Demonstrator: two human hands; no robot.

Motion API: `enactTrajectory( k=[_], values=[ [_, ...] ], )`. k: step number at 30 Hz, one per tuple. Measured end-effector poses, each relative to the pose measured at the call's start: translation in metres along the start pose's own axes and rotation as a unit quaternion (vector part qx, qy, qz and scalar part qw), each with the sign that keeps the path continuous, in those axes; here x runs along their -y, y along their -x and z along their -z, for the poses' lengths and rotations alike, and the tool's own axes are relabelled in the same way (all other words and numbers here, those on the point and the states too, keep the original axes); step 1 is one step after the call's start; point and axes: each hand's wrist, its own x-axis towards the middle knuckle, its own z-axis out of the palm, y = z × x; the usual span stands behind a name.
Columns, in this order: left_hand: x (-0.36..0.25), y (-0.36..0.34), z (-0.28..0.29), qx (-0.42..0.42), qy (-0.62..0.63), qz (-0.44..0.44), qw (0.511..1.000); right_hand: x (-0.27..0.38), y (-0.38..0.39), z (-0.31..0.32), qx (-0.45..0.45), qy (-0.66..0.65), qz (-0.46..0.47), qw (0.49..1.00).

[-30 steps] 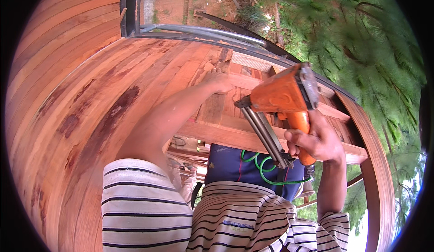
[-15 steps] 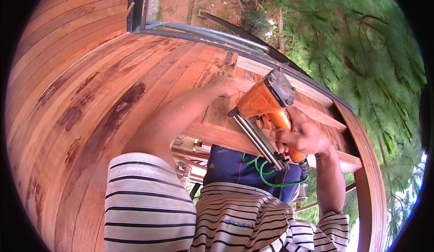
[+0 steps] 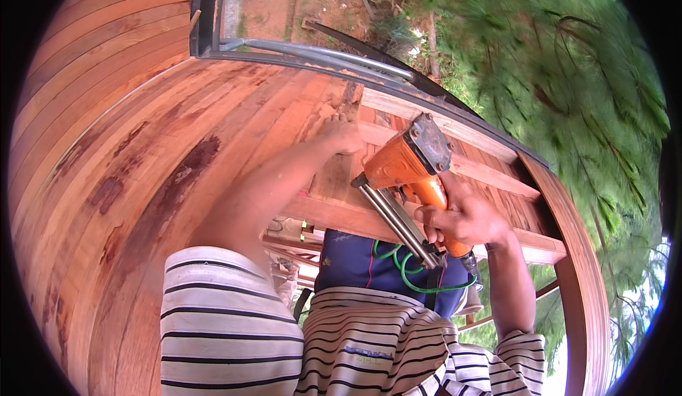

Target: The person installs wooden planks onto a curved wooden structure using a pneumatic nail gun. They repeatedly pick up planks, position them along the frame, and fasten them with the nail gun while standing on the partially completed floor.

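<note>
My right hand (image 3: 462, 215) is wrapped round the handle of an orange pneumatic nail gun (image 3: 398, 158). Its metal head plate tilts upward and its long magazine slants down toward my body, where a green coiled hose (image 3: 405, 268) hangs. Up and to the left of the tool, my left hand (image 3: 341, 132) rests on a short wooden board (image 3: 337, 172), fingers slightly bent and lying on the wood. The nail gun sits over a frame of wooden battens (image 3: 490, 172), and its nose is at the board beside my left hand, whether touching I cannot tell.
Reddish plank surface (image 3: 142, 204) spreads to the left. A dark metal frame with a pipe (image 3: 320, 58) runs along the far edge, above dirt ground (image 3: 320, 5). Pine branches (image 3: 568, 76) fill the right, beside an upright timber (image 3: 586, 289). My dark blue padded gear (image 3: 348, 261) shows below the battens.
The nail gun and my right hand have shifted left and slightly down, with the head plate turned more toward view. My left hand has stayed on the board.
</note>
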Motion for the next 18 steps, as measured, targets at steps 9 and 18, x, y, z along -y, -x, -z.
enactTrajectory(
  k=[9, 18],
  values=[
    [0.031, -0.01, -0.023, -0.042, -0.005, -0.096, 0.994, 0.002, -0.037, 0.021, 0.087, -0.001, -0.02, 0.996],
    [0.031, -0.02, -0.032, -0.073, -0.043, -0.09, 0.992, 0.003, -0.063, 0.027, 0.141, 0.021, -0.026, 0.989]
  ],
)
